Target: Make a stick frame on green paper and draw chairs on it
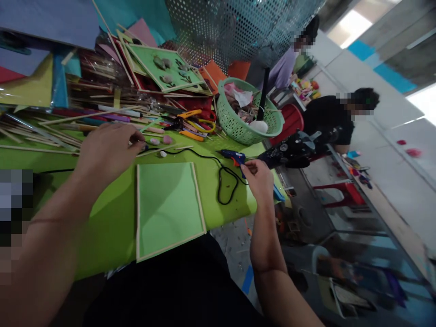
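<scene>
On the lime-green counter [111, 218], right of the wearer's middle, sat the blue glue gun [239, 158], the wearer's right hand [259, 179] on its handle. Nozzle pointed left across the counter; body's long axis ran roughly left–right, handle down toward the wearer. Orange-red trigger just by the fingertips. Black cord [219, 184] looped on the counter beside the gun, then ran left toward the other hand.

Left hand [107, 147] was over the near edge of the stick pile [34, 129], fingers narrowed together by the cord. Couldn't tell if it gripped anything.

Between the hands, closer to the wearer: light-green panel [166, 206] edged with pale sticks, lying flat, long axis running away from the wearer, slightly skewed, near edge at the counter's edge.

Labels: small pale mark on the gun body, too small to read.

Behind: green basket [238, 120] with scraps and a black-handled item; orange-handled tools [190, 113] just left of it; second framed panel [166, 68] with stone-like pieces on it, propped on the pile. Farther right, a person in black [329, 120]; beyond, another in pale purple [282, 68].
</scene>
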Demonstrator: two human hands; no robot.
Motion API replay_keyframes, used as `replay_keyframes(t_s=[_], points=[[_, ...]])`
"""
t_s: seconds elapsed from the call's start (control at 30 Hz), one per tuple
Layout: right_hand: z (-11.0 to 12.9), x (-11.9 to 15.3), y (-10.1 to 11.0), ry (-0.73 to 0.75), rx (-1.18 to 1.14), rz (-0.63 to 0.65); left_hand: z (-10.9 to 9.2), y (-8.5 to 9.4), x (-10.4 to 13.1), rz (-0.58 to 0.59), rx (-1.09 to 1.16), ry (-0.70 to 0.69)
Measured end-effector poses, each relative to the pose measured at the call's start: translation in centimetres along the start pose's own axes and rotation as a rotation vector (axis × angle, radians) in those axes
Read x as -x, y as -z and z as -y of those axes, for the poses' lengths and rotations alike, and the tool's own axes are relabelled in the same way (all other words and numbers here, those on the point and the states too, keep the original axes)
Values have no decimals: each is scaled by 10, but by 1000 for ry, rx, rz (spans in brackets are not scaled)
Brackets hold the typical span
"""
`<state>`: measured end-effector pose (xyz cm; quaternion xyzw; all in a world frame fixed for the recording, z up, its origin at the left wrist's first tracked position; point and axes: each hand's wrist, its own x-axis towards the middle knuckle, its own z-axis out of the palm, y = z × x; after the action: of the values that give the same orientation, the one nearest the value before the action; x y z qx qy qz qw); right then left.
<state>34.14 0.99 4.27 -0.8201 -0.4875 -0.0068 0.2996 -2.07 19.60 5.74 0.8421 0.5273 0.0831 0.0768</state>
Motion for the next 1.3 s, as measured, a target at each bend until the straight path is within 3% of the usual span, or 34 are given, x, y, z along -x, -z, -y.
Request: replay_keyframes(t_s=[0.17, 0.4, 0.47, 0.6, 0.63, 0.67, 0.77, 0.8, 1.0, 1.17, 1.3], points=[[-10, -9, -3, -170, 108, 163, 2, 7, 1, 101, 30, 87], [-15, -17, -12, -264, -295, 200, 17, 18, 7, 248, 72, 16], [-9, -12, -10, -222, -386, 166, 22, 16, 7, 280, 91, -7], [11, -3, 0, -34, -651, -62, 23, 12, 6, 335, 115, -67], [16, -2, 4, -21, -711, -47, 21, 12, 6, 340, 116, -78], [21, -1, 7, -37, -760, 32, 19, 11, 7, 345, 118, -82], [36, -1, 17, -175, -893, 441, 14, 12, 9, 358, 130, -74], [41, -1, 19, -210, -924, 514, 13, 12, 9, 360, 137, -72], [72, -3, 17, -167, -942, 657, 18, 12, 11, 384, 194, -96], [105, -3, -4, -130, -828, 842, 23, 11, 10, 396, 210, -121], [126, -2, -23, -29, -715, 907, 24, 10, 10, 391, 205, -102]])
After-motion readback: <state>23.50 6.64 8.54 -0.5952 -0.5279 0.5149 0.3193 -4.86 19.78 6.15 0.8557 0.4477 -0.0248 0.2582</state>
